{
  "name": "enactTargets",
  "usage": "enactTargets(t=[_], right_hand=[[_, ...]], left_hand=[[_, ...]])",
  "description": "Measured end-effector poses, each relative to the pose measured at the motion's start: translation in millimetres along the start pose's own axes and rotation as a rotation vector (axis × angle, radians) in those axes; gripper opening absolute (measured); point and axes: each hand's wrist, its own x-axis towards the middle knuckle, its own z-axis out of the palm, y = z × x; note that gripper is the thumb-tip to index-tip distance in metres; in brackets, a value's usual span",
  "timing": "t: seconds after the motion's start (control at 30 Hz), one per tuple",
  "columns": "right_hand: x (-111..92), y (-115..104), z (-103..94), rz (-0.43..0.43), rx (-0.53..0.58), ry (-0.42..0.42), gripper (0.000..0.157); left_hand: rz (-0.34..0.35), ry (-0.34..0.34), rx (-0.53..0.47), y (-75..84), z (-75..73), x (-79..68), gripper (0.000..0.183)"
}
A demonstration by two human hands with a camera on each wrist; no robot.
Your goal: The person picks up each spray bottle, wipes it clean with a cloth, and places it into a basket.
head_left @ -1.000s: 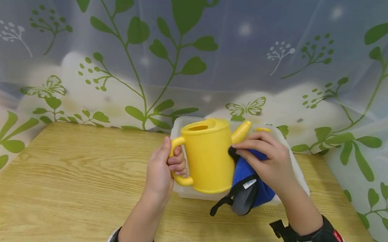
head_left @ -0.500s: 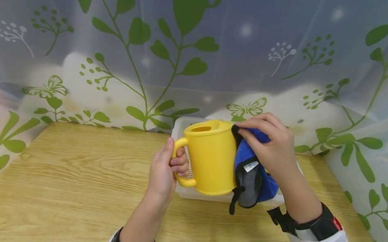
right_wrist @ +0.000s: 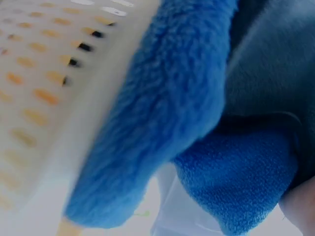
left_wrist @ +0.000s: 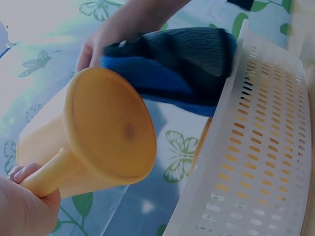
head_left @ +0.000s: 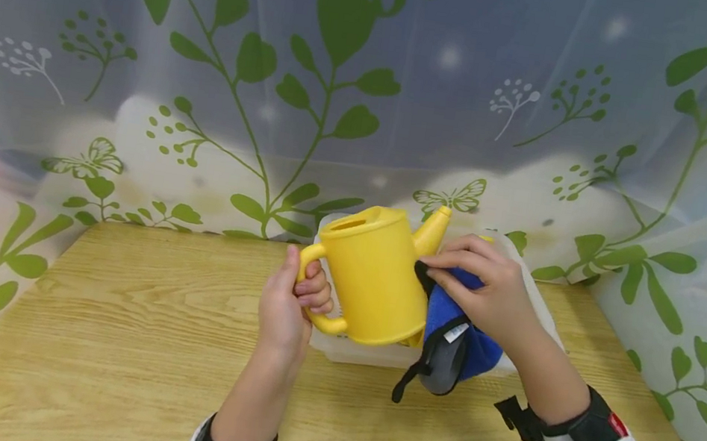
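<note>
A yellow watering can point(head_left: 379, 281) is held up over the white basket, its spout pointing up and to the right. My left hand point(head_left: 289, 306) grips the can's handle, with fingers wrapped through it. The left wrist view looks at the can's round base point(left_wrist: 118, 129). By the root of the spout, my right hand point(head_left: 495, 284) pinches the black-trimmed edge of a blue fleecy cloth point(head_left: 443, 305). This cloth has a grey side, a white tag and a dangling black strap. It hangs against the can's right side, and fills much of the right wrist view point(right_wrist: 162, 98).
Under the can and cloth stands a white slotted plastic basket point(left_wrist: 261, 142), with yellow showing through its slots. It sits on a wood-grain table point(head_left: 160, 344) near the back, in front of a leaf-patterned curtain point(head_left: 210, 80).
My right hand rises with the cloth over the spout, then comes back down, uncovering it. The can shifts slightly left and tilts, its spout end rising. My left hand keeps its grip.
</note>
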Motion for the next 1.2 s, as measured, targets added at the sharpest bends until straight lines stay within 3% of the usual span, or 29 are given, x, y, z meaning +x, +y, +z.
enactTargets(t=[0.23, 0.4, 0.67, 0.83, 1.07, 1.2], right_hand=[[-19, 8, -2.1, -0.058, 0.058, -0.094, 0.03], [-22, 7, -2.9, -0.078, 0.071, -0.087, 0.033], [-8, -2, 0.2, 0.066, -0.095, 0.042, 0.024], [5, -6, -1.9, 0.121, -0.188, 0.057, 0.022], [21, -5, -7.8, 0.178, -0.197, 0.058, 0.02], [22, -5, -7.6, 0.161, -0.193, 0.056, 0.019]], left_hand=[[0.032, 0.021, -0.018, 3.5, -1.4, 0.5, 0.041], [0.038, 0.012, -0.026, 4.0, -1.8, -0.4, 0.041], [-0.002, -0.052, 0.037, -2.1, 1.2, -2.8, 0.041], [-0.007, -0.063, 0.081, -4.5, 3.2, -3.6, 0.04], [-0.019, -0.115, 0.108, -6.2, 3.6, -3.4, 0.041], [-0.015, -0.091, 0.095, -6.3, 4.6, -3.5, 0.041]])
